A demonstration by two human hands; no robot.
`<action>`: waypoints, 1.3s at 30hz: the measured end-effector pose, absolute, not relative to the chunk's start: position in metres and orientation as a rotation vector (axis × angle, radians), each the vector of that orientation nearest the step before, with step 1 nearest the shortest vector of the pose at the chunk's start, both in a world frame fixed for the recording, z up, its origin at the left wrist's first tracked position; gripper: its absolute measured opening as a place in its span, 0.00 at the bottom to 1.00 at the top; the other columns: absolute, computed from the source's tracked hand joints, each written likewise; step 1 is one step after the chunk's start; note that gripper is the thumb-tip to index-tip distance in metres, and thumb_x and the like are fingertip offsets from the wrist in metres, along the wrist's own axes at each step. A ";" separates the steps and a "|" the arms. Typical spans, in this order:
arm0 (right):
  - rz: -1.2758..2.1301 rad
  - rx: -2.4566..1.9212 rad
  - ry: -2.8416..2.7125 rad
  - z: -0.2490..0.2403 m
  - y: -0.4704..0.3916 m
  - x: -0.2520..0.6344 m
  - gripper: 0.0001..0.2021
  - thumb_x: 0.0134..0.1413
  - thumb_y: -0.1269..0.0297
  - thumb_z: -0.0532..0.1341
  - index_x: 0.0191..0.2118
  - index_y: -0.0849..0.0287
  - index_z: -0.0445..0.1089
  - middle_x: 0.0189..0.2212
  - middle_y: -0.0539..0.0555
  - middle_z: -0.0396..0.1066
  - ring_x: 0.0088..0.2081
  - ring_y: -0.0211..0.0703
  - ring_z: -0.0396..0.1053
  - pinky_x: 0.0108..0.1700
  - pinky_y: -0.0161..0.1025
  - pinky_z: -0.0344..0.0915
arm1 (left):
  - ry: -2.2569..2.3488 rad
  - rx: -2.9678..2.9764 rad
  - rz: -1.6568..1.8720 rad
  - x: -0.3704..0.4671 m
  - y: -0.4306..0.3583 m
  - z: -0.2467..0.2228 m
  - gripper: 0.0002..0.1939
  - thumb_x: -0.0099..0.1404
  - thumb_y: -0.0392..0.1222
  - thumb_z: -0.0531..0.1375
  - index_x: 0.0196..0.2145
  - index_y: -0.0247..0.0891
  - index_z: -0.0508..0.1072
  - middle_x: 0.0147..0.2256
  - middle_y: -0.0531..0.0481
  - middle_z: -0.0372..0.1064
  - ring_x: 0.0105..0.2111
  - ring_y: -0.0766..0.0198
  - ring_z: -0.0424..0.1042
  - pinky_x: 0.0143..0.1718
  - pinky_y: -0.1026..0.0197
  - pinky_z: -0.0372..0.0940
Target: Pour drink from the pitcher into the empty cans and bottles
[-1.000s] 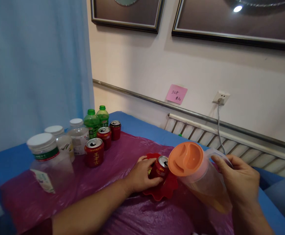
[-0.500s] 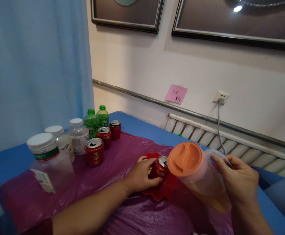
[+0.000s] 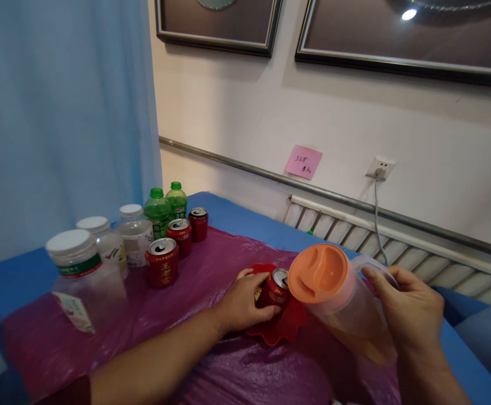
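Note:
My left hand (image 3: 242, 302) is closed around a red can (image 3: 274, 289), which leans slightly toward the pitcher above a red scalloped dish (image 3: 275, 333). With my right hand (image 3: 414, 306) I grip the handle of a translucent pitcher (image 3: 355, 320). The pitcher is tilted to the left, its orange lid (image 3: 319, 274) close against the can's top, and amber liquid lies in its lower part. Whether liquid is flowing between lid and can cannot be made out.
Red cans (image 3: 162, 264), green-capped bottles (image 3: 157, 209) and white-lidded jars (image 3: 74, 264) stand at the left on purple plastic sheeting (image 3: 211, 259) over a blue surface (image 3: 228, 211). A blue curtain (image 3: 63, 112) hangs at the left; a radiator (image 3: 418, 247) is behind.

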State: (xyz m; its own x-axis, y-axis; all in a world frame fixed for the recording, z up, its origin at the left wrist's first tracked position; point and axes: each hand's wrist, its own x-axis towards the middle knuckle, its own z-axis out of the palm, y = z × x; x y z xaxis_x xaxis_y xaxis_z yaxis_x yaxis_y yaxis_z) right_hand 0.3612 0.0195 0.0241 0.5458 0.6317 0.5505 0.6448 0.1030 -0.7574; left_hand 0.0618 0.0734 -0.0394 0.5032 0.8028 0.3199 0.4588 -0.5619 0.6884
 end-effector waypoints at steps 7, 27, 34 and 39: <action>0.083 -1.606 -1.042 0.028 0.018 0.358 0.22 0.41 0.40 0.69 0.23 0.57 0.73 0.19 0.46 0.63 0.25 0.38 0.61 0.26 0.35 0.55 | 1.025 2.207 0.853 0.062 0.073 -0.037 0.30 0.53 0.45 0.70 0.54 0.47 0.73 0.54 0.50 0.77 0.54 0.47 0.72 0.65 0.43 0.49; 0.075 -1.603 -1.048 0.027 0.017 0.359 0.22 0.43 0.40 0.69 0.25 0.57 0.74 0.20 0.46 0.66 0.25 0.40 0.62 0.27 0.37 0.55 | 1.034 2.217 0.839 0.062 0.072 -0.037 0.29 0.54 0.46 0.70 0.54 0.46 0.74 0.52 0.50 0.78 0.52 0.48 0.74 0.66 0.44 0.49; 0.087 -1.613 -1.037 0.027 0.016 0.359 0.22 0.42 0.40 0.70 0.26 0.57 0.74 0.20 0.46 0.67 0.25 0.39 0.61 0.27 0.36 0.56 | 1.033 2.206 0.851 0.062 0.072 -0.038 0.29 0.54 0.46 0.70 0.54 0.46 0.74 0.53 0.49 0.77 0.53 0.48 0.73 0.66 0.44 0.48; 0.080 -1.604 -1.044 0.028 0.016 0.359 0.22 0.42 0.40 0.70 0.25 0.57 0.74 0.20 0.47 0.67 0.25 0.40 0.62 0.27 0.37 0.55 | 1.025 2.207 0.850 0.063 0.072 -0.037 0.28 0.54 0.46 0.70 0.53 0.46 0.74 0.52 0.49 0.78 0.52 0.48 0.74 0.66 0.45 0.49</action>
State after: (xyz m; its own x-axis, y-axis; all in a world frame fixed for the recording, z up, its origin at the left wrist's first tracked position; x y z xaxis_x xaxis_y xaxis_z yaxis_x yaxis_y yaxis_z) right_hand 0.3589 0.0160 0.0279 0.6003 0.6498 0.4663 0.5712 0.0598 -0.8186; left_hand 0.0626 0.0718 -0.0365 0.5078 0.8044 0.3083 0.4520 -0.5535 0.6996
